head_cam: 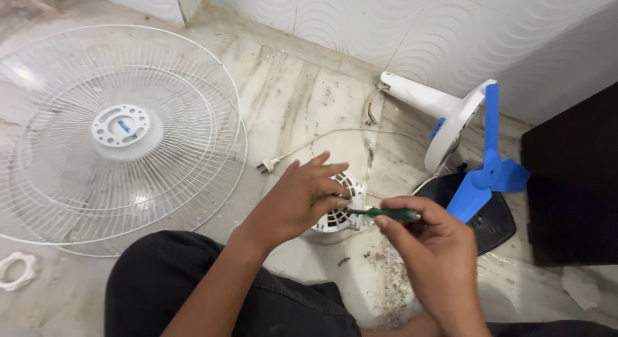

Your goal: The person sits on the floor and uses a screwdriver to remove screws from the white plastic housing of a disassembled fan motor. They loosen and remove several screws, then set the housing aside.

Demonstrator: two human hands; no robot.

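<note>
Fingers [393, 216] of right hand [431, 260] pinch green screwdriver [385, 214], long axis level, tip leftward into white motor housing [340, 207]; left hand [301, 198] fingers curled over housing, on floor [302, 99].

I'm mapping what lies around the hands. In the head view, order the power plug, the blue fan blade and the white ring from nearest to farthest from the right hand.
From the right hand:
1. Blue fan blade, just right.
2. Power plug, left, beyond the left hand.
3. White ring, far left edge.

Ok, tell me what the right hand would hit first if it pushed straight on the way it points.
Pointing left, the right hand drives its green screwdriver into the white vented motor housing, beside the left hand's fingertips. Depth is unclear, but they look touching.
</note>
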